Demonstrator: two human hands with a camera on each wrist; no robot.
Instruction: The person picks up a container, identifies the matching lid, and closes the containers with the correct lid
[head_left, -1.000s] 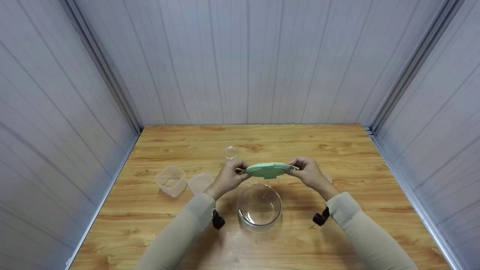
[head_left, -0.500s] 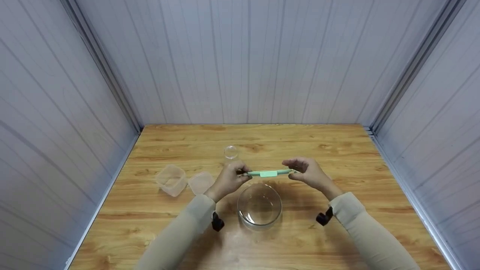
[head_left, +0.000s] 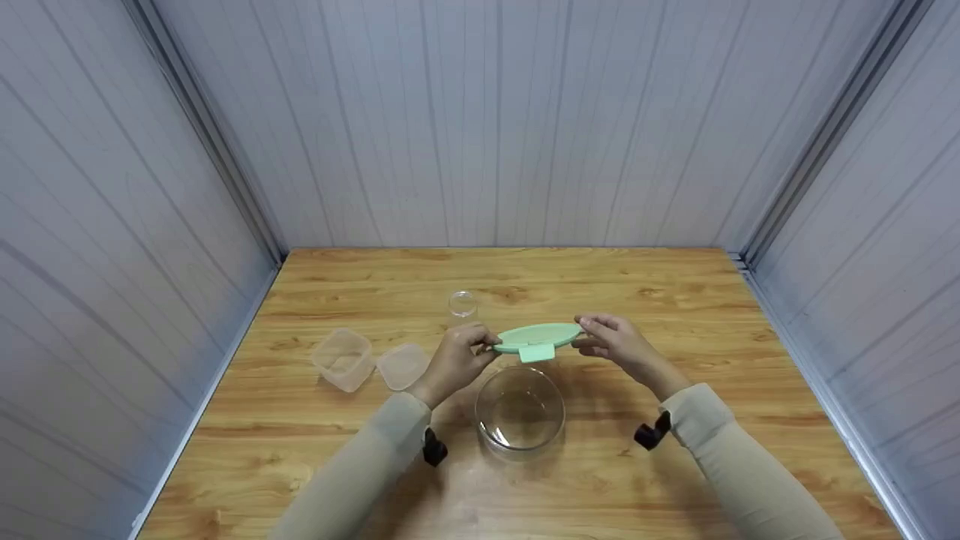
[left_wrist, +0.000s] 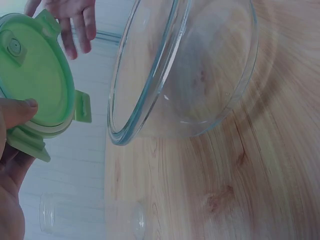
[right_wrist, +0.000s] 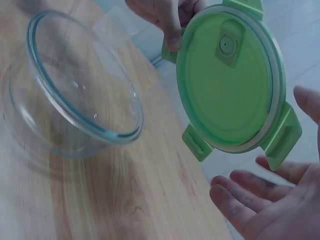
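Observation:
A round green lid (head_left: 538,336) with clip flaps is held in the air by my left hand (head_left: 463,355), thumb on one face and fingers behind it. In the right wrist view the lid's face shows a round vent plug and a pale seal ring around its edge. Close to the lid's right flap is my right hand (head_left: 616,345); in the right wrist view its fingers are spread and apart from the lid. Just below, nearer the body, a round clear glass bowl (head_left: 520,435) stands on the wooden table.
Left of the hands lie a translucent square container (head_left: 343,361) and a translucent square lid (head_left: 403,366). A small clear cylindrical jar (head_left: 463,304) stands behind my left hand. Grey panel walls (head_left: 495,127) enclose the table (head_left: 600,480) at the back and sides.
The lid has tilted through edge-on, and a broad face and its front flap now show from above. My right hand has let go of the lid's right side; the left keeps its grip.

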